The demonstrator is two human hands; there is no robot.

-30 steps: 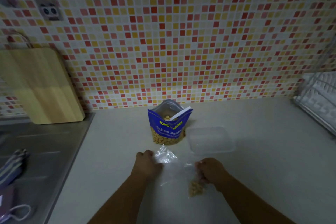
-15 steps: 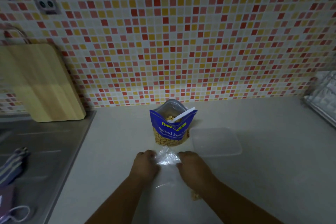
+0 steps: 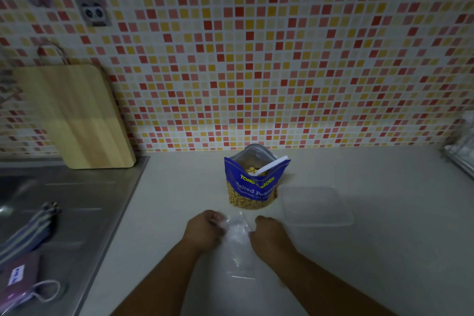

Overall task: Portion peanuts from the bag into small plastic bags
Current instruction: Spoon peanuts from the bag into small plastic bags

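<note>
**Peanut bag (image 3: 252,188) stands open beyond two hands gripping a small plastic bag (image 3: 237,249)**

Two bare forearms reach in from the bottom edge over a pale counter (image 3: 384,251). The small plastic bag lies flat between them, clear and crumpled at its far end. The left hand (image 3: 205,228) has its fingers (image 3: 215,220) curled tight round the bag's far left corner. The right hand (image 3: 266,233), fingers also curled, pinches the far right edge, so the two hands sit close with only the bag's top between them.

Bare counter spreads wide to the right of the right forearm. On the left a narrower strip runs to the rim of a steel sink (image 3: 84,202), where a striped cloth (image 3: 30,231) and a face mask (image 3: 28,287) lie.

Just past the right hand, and apart from it, rests a clear plastic container (image 3: 316,206). The peanut bag stands upright just beside that container's far left corner, mouth open, with a white scoop (image 3: 273,165) leaning out to the right.

Farther back a wooden cutting board (image 3: 77,115) leans on the mosaic tiled wall (image 3: 256,59). A dish rack (image 3: 459,159) cuts in at the right edge.
</note>
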